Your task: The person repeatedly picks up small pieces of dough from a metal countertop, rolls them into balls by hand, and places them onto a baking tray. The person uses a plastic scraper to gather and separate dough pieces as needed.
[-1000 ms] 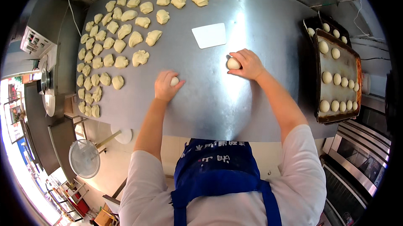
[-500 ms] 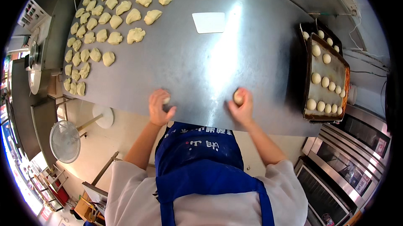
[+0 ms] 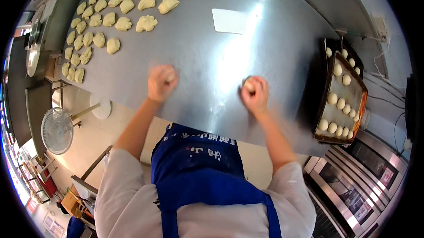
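On the steel worktable (image 3: 190, 101), my left hand (image 3: 160, 84) is curled around a dough ball (image 3: 170, 77), mostly covered and blurred by motion. To its right, my right hand (image 3: 258, 98) cups another dough ball (image 3: 249, 86), whose pale round top shows between thumb and fingers. Both hands rest at the tabletop near its front edge. Rough, uneven dough pieces (image 3: 146, 23) lie in rows at the far left and along the back. A white flat scraper (image 3: 229, 20) lies beyond my hands.
At the right end, a dark-rimmed baking tray (image 3: 349, 88) holds smooth round dough balls (image 3: 332, 98), with another tray partly behind it. Steel ovens (image 3: 353, 185) stand at lower right. A white fan (image 3: 57, 130) stands on the floor at left.
Both hands have moved farther from the table's front edge, each still around its dough ball. The whole view has shifted and turned slightly.
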A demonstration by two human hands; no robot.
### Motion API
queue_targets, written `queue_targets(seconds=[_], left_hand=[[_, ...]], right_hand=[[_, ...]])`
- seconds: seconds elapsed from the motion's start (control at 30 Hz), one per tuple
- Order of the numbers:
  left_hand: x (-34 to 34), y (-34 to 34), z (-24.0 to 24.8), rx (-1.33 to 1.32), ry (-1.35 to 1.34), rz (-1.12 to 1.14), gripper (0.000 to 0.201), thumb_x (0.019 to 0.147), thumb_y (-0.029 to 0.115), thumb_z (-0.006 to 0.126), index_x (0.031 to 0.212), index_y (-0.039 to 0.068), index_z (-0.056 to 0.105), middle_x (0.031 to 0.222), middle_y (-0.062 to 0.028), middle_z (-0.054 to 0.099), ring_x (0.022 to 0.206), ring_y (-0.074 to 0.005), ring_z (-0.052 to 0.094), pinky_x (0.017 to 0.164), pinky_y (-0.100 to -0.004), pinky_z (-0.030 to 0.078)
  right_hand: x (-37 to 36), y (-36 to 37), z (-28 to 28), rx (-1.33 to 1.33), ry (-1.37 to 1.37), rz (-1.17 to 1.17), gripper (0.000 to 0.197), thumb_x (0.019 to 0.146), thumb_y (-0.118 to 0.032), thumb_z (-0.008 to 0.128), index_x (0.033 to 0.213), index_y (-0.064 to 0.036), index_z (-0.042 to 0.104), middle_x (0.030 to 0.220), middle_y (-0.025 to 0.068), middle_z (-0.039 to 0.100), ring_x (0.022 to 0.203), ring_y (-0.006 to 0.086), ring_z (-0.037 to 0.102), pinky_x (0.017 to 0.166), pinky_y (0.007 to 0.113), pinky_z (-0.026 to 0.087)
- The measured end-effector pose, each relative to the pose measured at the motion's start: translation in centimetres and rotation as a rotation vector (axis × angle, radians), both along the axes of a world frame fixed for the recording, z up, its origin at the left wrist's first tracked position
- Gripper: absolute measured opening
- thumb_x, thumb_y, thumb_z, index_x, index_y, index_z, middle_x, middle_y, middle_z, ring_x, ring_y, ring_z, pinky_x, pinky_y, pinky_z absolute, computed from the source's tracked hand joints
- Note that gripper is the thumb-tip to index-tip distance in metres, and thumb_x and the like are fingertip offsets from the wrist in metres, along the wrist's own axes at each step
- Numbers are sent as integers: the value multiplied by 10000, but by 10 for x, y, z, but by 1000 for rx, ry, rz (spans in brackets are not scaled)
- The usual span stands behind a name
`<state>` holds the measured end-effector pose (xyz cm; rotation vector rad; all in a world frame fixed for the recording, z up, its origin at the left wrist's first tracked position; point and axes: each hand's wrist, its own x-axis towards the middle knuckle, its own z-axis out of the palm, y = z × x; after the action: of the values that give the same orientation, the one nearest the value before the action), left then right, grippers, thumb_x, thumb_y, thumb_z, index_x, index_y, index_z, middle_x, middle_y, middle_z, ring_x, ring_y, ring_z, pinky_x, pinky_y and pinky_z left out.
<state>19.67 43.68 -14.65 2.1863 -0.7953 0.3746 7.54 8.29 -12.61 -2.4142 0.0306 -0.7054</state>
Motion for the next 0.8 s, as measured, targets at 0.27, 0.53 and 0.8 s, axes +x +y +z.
queue_targets(seconds=[0.27,0.53,0.8], left_hand=[[65,-38,7,125,-20,-157,256,695,181,925,777,143,686,898,-38,714,832,-284,697,759,-429,575],[7,-8,-3,-99,-61,-105,284,653,171,952,720,136,679,889,-9,716,861,-251,698,832,-438,565],[93,-17,9,93,-86,-56,235,706,180,915,780,148,695,868,5,702,865,-258,685,822,-428,552]], right_hand=[[111,-23,5,-412,-125,322,339,708,-410,891,794,-183,654,921,-19,654,815,212,629,790,407,487],[51,-1,7,27,-77,336,303,734,-212,876,764,-140,584,901,1,651,829,228,637,733,372,525],[125,-54,13,-324,10,404,329,695,-279,901,885,-142,671,912,-3,661,885,236,647,778,417,541]])
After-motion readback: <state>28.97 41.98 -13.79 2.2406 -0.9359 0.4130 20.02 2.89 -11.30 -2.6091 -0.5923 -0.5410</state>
